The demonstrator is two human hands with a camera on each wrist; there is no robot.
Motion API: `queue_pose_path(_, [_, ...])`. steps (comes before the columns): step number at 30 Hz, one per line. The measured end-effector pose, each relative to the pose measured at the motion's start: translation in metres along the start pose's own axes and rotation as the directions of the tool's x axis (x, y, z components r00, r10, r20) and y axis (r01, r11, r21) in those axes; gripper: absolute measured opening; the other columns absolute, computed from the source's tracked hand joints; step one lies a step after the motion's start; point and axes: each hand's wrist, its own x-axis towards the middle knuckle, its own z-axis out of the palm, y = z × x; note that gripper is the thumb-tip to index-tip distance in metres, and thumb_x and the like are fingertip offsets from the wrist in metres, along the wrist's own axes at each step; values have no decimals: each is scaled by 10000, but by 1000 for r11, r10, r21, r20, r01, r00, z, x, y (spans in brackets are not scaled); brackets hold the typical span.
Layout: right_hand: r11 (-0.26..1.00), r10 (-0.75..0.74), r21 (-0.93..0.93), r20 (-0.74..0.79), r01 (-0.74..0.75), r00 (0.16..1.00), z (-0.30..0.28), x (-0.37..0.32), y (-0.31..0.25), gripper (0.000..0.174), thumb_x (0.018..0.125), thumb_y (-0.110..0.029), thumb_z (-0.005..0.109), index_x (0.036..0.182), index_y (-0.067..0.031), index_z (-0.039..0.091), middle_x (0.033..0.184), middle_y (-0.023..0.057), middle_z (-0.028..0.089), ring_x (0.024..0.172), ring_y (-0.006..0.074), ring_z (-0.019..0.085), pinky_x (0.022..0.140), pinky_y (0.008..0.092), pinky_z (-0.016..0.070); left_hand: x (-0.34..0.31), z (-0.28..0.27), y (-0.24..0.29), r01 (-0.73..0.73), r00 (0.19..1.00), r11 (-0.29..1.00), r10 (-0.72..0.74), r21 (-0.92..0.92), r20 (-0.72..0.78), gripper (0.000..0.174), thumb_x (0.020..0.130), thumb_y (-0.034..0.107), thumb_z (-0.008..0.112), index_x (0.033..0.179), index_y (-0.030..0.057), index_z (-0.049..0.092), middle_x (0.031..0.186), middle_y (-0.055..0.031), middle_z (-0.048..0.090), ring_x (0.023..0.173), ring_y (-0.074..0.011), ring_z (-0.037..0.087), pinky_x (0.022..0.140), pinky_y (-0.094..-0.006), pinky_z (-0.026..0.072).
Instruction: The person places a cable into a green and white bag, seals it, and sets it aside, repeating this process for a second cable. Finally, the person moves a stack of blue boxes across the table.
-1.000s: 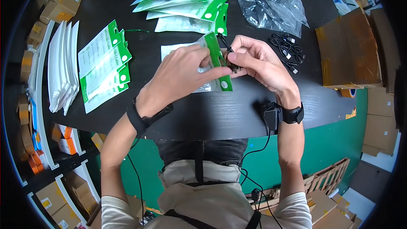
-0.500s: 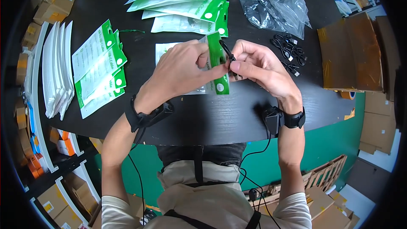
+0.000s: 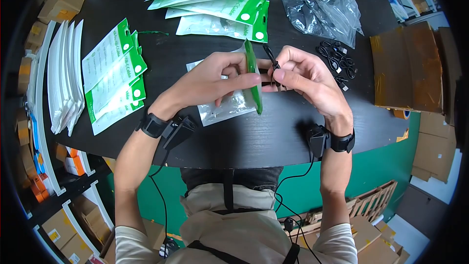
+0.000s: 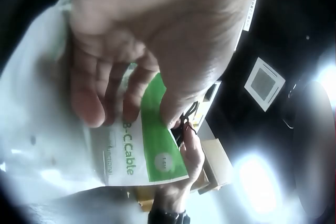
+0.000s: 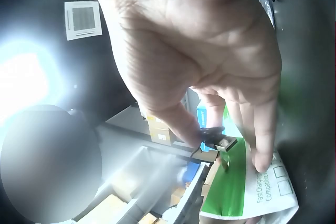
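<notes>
My left hand point(image 3: 215, 78) grips a clear and white plastic bag point(image 3: 222, 113) near its top, thumb against the green header point(image 3: 252, 63). In the left wrist view the print "B-C.Cable" point(image 4: 128, 153) shows on the bag's front. Just right of the header, my right hand point(image 3: 312, 83) pinches a bundled black USB cable point(image 3: 269, 55) between thumb and fingers. A metal USB plug point(image 5: 227, 143) pokes out of the bundle in the right wrist view, close to the bag's green edge.
Green-topped bags lie in a pile point(image 3: 220, 27) at the back and another stack point(image 3: 115, 68) at left, beside white packs point(image 3: 66, 78). More black cables point(image 3: 337, 58) lie at right, near a grey plastic bag point(image 3: 317, 5) and a cardboard box point(image 3: 408, 68).
The bag has turned, so its green header now appears nearly edge-on and its clear lower part shows more. The right hand still pinches the cable, slightly farther right.
</notes>
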Motion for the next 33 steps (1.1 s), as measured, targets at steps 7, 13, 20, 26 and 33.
queue_pose_path(7, [991, -62, -118, -44, 56, 997, -2, 0, 2, 63, 1012, -67, 648, 992, -35, 598, 1009, 67, 694, 959, 132, 689, 942, 347, 595, -1, 8, -1, -27, 999, 992, 21, -125, -50, 408, 1037, 316, 629, 1333, 38, 664, 699, 19, 626, 517, -27, 491, 451, -210, 412])
queue_pose_path(13, [968, -197, -185, -126, 172, 972, 4, -1, 2, 25, 1023, -16, 607, 1006, -14, 589, 1073, 114, 717, 1063, 171, 704, 908, 301, 576, -1, 10, -2, -16, 990, 998, 24, 58, -137, 245, 1021, 166, 570, 1107, -18, 708, 648, 14, 591, 550, -36, 495, 478, -240, 398])
queue_pose_path(20, [965, 10, -261, -31, -18, 999, 12, 2, 10, 51, 1034, -31, 603, 1037, 8, 570, 1019, 76, 703, 996, 115, 671, 888, 266, 546, -7, 19, 9, -70, 951, 997, 73, 18, -302, 193, 959, 79, 563, 869, -58, 665, 613, 10, 545, 566, -31, 476, 507, -257, 368])
queue_pose_path(26, [961, 59, -275, 69, -38, 996, 22, 7, 21, 72, 1039, -39, 603, 1053, 18, 561, 972, 37, 678, 922, 68, 619, 834, 240, 518, -7, 7, -1, -81, 979, 996, 88, 45, -183, 162, 938, 87, 618, 828, -31, 630, 623, 3, 567, 567, -27, 495, 507, -251, 363])
queue_pose_path(33, [859, 75, -491, -160, -145, 984, 20, 2, -1, 71, 1025, -25, 618, 1044, 11, 560, 997, 53, 696, 901, 57, 613, 810, 240, 520, -4, 10, -4, 4, 983, 999, 5, 50, -185, 172, 931, 118, 661, 811, 0, 624, 611, 15, 553, 547, -27, 487, 506, -247, 353])
